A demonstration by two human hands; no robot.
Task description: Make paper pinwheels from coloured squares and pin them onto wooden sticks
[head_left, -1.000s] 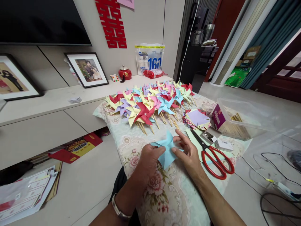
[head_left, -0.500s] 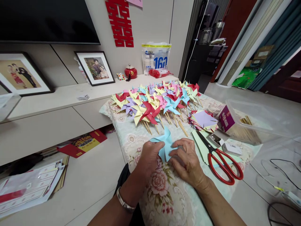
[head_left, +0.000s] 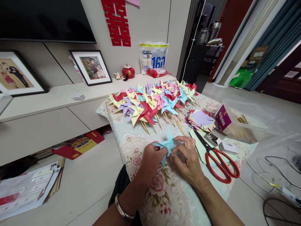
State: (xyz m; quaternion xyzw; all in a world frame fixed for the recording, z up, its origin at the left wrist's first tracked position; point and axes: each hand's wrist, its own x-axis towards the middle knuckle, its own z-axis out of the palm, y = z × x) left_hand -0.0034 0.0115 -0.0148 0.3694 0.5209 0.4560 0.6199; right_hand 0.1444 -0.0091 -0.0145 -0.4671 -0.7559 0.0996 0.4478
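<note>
We see a table (head_left: pixel 131 141) under a floral cloth, and across its far half lies a heap of finished pinwheels (head_left: pixel 152 100) on sticks. At the right edge sits a clear box (head_left: pixel 244 121) of sticks, with a stack of cut squares (head_left: pixel 201 120) just beside it. Red scissors (head_left: pixel 217 157) lie near the right edge, close to our right hand (head_left: pixel 188 160). At the near middle, both hands pinch a blue pinwheel (head_left: pixel 166 145) just above the cloth: our left hand (head_left: pixel 151 160) grips its left side, fingers closed on the paper, and the right grips its right side likewise.
</note>
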